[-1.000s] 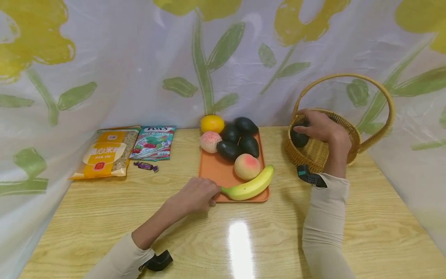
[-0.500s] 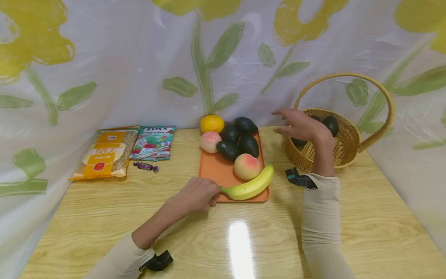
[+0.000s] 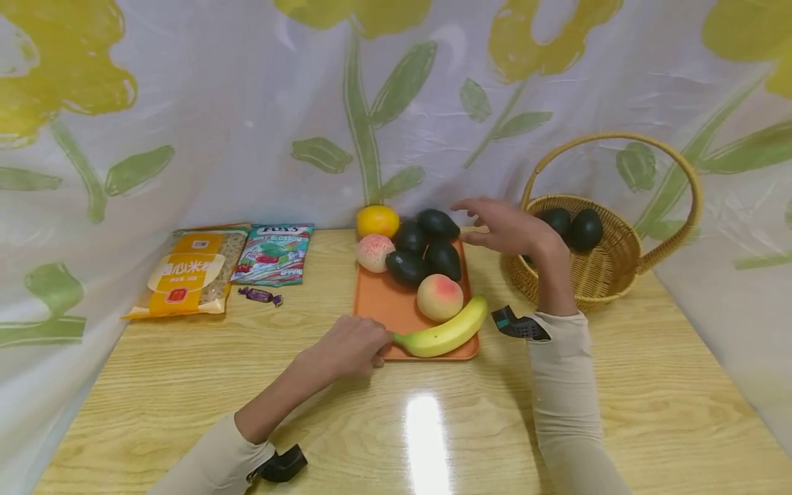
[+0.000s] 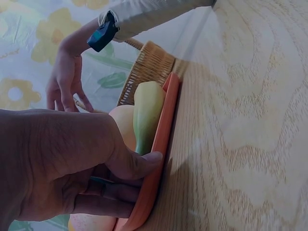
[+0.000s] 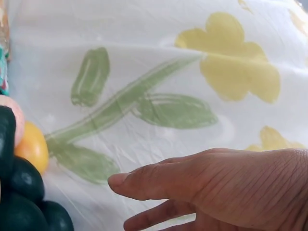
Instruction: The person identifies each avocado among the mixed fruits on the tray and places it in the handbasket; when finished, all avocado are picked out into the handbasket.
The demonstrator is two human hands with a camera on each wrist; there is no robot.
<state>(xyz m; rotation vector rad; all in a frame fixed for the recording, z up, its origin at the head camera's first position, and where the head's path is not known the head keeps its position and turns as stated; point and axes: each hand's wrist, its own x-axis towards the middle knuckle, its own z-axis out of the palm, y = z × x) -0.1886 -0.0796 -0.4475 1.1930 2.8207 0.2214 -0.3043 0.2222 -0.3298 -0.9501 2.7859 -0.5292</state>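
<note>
Orange tray (image 3: 380,299), its near-left corner pinched by the thumb and fingers of the left hand (image 3: 354,344), bears a banana (image 3: 444,335), a peach (image 3: 440,298), then four avocados (image 3: 405,269). The right hand (image 3: 506,228), fingers extended, holding nothing, hovers between these and a wicker basket (image 3: 621,251) containing avocados.

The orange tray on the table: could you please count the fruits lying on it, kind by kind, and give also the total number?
Dark avocados: 4
Peaches: 2
Banana: 1
Yellow-orange round fruit: 1
Total on the orange tray: 8
</note>
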